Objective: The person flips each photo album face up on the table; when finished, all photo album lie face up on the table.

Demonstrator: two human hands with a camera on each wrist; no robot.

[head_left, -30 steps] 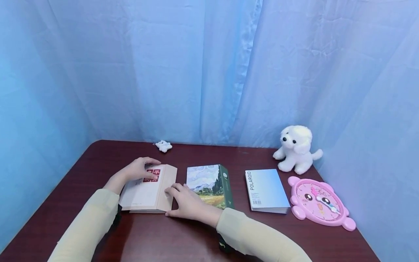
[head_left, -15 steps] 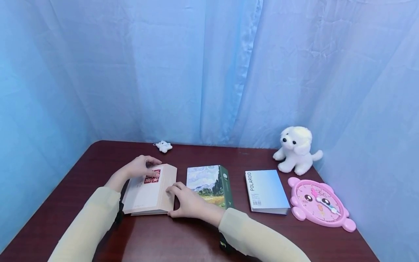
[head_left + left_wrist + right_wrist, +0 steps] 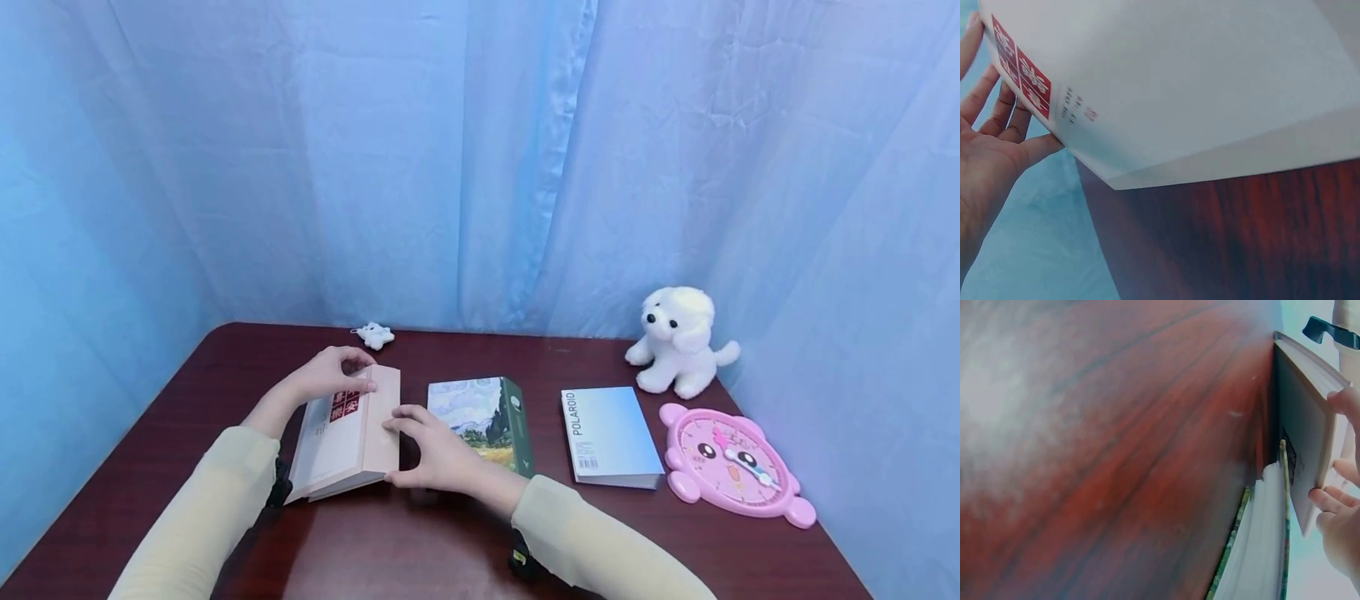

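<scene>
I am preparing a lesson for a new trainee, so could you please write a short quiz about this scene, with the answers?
1. Multiple choice: what do the left hand and the right hand both hold?
a) the pink clock
b) the cream book with red squares
c) the plush dog
2. True or false: in the head view, the book with the landscape cover lies to the left of the blue-and-white book.
3. Short answer: which large word is printed on the blue-and-white book?

Key: 1. b; 2. true; 3. POLAROID.
</scene>
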